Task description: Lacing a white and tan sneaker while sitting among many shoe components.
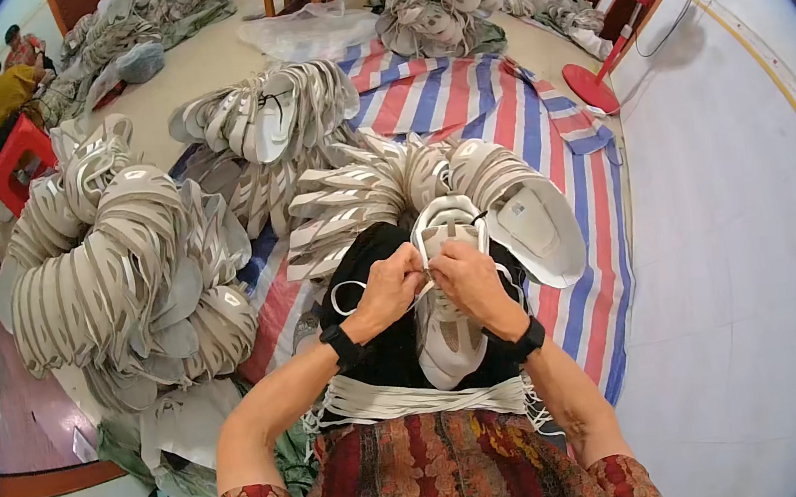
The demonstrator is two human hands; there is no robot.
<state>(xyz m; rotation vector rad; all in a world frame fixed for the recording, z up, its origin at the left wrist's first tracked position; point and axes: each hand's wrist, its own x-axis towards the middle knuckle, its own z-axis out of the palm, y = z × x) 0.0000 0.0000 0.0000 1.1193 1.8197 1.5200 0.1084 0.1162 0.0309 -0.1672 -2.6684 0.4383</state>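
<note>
A beige and white shoe upper [453, 347] lies on my lap, its toe toward me and its opening away. Over its lacing area my two hands almost meet, fingers closed in a pinch. My left hand [389, 290] grips a white shoelace, and a loop of lace [349, 296] hangs out beside it. My right hand [468, 277] is pinched at the same spot, with the lace between the fingertips; the exact hold is partly hidden. Across my lap, close to my waist, lies a bundle of white shoelaces [418, 399].
Just beyond the shoe upper, nested uppers [523, 207] fan out on a striped sheet [590, 253]. More stacks of uppers [100, 278] rise at the left. A red fan [593, 87] stands far right, a red stool [20, 162] far left. Other people [1, 100] sit in the back.
</note>
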